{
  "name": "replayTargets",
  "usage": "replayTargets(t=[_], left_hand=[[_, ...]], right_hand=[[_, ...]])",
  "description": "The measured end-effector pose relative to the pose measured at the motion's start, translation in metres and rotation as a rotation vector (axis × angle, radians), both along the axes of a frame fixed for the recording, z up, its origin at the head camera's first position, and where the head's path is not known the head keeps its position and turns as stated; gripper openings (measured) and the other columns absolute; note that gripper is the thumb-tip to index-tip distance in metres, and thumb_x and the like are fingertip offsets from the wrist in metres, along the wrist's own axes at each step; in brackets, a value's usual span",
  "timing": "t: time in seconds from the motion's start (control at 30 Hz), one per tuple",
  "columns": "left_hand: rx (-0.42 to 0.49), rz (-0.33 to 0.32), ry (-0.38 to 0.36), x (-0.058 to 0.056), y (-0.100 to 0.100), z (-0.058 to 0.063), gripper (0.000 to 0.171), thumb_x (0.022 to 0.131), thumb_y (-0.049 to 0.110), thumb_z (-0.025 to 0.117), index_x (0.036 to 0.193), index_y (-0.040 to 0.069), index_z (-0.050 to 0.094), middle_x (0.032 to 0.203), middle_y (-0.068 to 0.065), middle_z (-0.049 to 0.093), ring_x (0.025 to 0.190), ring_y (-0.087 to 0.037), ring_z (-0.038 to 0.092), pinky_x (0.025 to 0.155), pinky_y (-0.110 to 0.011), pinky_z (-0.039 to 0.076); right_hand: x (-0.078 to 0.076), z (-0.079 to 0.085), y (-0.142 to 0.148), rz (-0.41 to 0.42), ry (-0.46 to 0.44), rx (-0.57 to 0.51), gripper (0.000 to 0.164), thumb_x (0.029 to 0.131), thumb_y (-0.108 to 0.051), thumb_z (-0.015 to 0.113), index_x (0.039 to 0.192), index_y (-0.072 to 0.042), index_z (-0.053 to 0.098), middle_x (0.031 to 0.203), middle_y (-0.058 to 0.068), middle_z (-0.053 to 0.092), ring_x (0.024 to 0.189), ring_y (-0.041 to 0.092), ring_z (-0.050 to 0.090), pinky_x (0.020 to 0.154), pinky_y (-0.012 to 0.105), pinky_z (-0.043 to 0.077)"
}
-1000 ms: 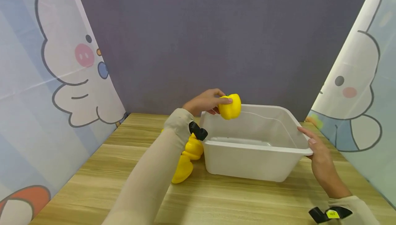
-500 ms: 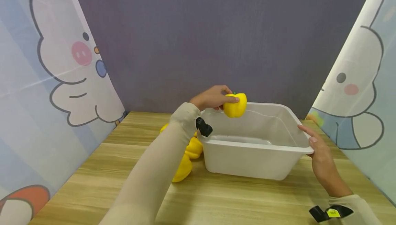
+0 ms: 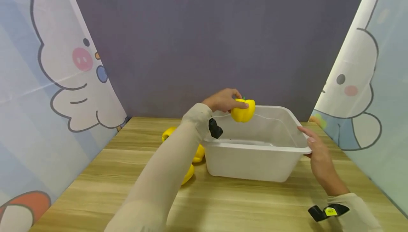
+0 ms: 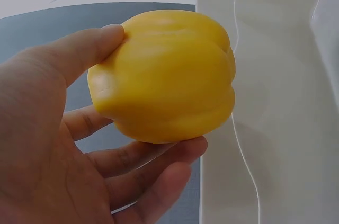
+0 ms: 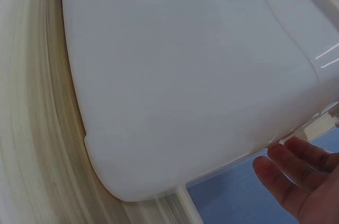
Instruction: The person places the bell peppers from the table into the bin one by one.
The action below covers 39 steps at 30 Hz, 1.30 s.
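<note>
The left hand [image 3: 224, 100] grips a yellow pepper [image 4: 169, 75] between thumb and fingers. The pepper sits at the fingertips, apparently above the left part of the white tub [image 3: 248, 163], toward the far edge of the tabletop [image 3: 95, 189]; clearance over the rim cannot be judged. The right hand [image 3: 320, 157], farther from the pepper, holds the rim nearest the tabletop's right edge.

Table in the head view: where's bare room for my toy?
The table is bare between the left cartoon wall and the left sleeve, and in front of the white tub, between that sleeve and the right sleeve. It's crowded left of the tub, where yellow peppers lie, partly hidden by the left sleeve.
</note>
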<state>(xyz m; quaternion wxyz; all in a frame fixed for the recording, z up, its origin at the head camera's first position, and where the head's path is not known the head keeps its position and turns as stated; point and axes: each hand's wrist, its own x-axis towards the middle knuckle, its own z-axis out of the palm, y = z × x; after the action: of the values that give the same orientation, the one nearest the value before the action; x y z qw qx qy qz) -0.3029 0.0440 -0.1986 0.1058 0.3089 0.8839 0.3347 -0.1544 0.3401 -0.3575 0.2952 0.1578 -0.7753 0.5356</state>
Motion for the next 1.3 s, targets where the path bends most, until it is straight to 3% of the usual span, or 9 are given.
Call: replayTargets(t=[0.13, 0.3, 0.47, 0.6, 0.83, 1.1, 1.3], left_hand=[[-0.029, -0.007, 0.030, -0.001, 0.008, 0.000, 0.042, 0.092, 0.043, 0.072, 0.120, 0.015, 0.059, 0.103, -0.003, 0.064, 0.097, -0.033, 0.064, 0.083, -0.043, 0.053], [-0.066, -0.024, 0.069, -0.001, 0.017, -0.001, 0.046, 0.091, 0.043, 0.072, 0.124, 0.014, 0.059, 0.106, -0.001, 0.062, 0.096, -0.030, 0.065, 0.073, -0.032, 0.052], [-0.063, -0.060, 0.071, -0.005, 0.019, -0.010, 0.046, 0.091, 0.041, 0.073, 0.125, 0.013, 0.060, 0.111, -0.001, 0.060, 0.089, -0.023, 0.063, 0.072, -0.031, 0.052], [-0.110, -0.098, 0.061, -0.009, 0.023, -0.014, 0.046, 0.091, 0.041, 0.073, 0.126, 0.015, 0.060, 0.115, -0.001, 0.059, 0.088, -0.020, 0.061, 0.073, -0.030, 0.052], [-0.224, -0.162, 0.116, -0.013, 0.035, -0.014, 0.047, 0.092, 0.042, 0.073, 0.129, 0.015, 0.062, 0.126, -0.001, 0.056, 0.091, -0.017, 0.060, 0.074, -0.025, 0.051], [-0.281, -0.164, 0.098, -0.007, 0.050, -0.010, 0.047, 0.091, 0.043, 0.073, 0.130, 0.019, 0.063, 0.122, 0.002, 0.056, 0.091, -0.016, 0.059, 0.073, -0.026, 0.052], [-0.287, -0.174, 0.073, -0.004, 0.056, -0.017, 0.047, 0.091, 0.042, 0.074, 0.131, 0.019, 0.063, 0.118, 0.003, 0.058, 0.092, -0.019, 0.061, 0.073, -0.028, 0.052]], right_hand=[[-0.002, -0.001, 0.001, -0.019, 0.007, 0.017, 0.044, 0.112, -0.017, 0.026, 0.149, -0.003, 0.045, 0.130, -0.011, 0.053, 0.097, 0.004, 0.057, 0.074, 0.013, 0.049], [-0.001, -0.002, 0.003, -0.010, 0.029, 0.013, 0.044, 0.111, -0.014, 0.026, 0.148, -0.004, 0.046, 0.128, -0.011, 0.054, 0.096, 0.004, 0.057, 0.073, 0.013, 0.049], [-0.001, -0.003, 0.001, -0.017, 0.033, 0.051, 0.044, 0.111, -0.014, 0.024, 0.149, -0.002, 0.044, 0.134, -0.014, 0.052, 0.100, 0.003, 0.056, 0.075, 0.013, 0.048], [-0.001, -0.003, 0.000, -0.007, 0.035, 0.050, 0.045, 0.111, -0.014, 0.024, 0.149, -0.001, 0.043, 0.136, -0.014, 0.051, 0.102, 0.003, 0.056, 0.076, 0.012, 0.048], [-0.003, -0.003, -0.001, 0.133, 0.043, -0.146, 0.043, 0.110, -0.013, 0.028, 0.147, 0.002, 0.046, 0.130, -0.005, 0.057, 0.100, 0.004, 0.058, 0.077, 0.013, 0.049], [-0.001, 0.002, 0.001, 0.085, 0.060, -0.145, 0.042, 0.111, -0.014, 0.030, 0.146, -0.002, 0.049, 0.132, -0.005, 0.056, 0.100, 0.006, 0.057, 0.076, 0.012, 0.048], [-0.003, -0.002, 0.001, 0.054, 0.030, -0.083, 0.044, 0.111, -0.018, 0.028, 0.147, -0.001, 0.047, 0.131, -0.007, 0.055, 0.098, 0.006, 0.057, 0.074, 0.014, 0.049]])
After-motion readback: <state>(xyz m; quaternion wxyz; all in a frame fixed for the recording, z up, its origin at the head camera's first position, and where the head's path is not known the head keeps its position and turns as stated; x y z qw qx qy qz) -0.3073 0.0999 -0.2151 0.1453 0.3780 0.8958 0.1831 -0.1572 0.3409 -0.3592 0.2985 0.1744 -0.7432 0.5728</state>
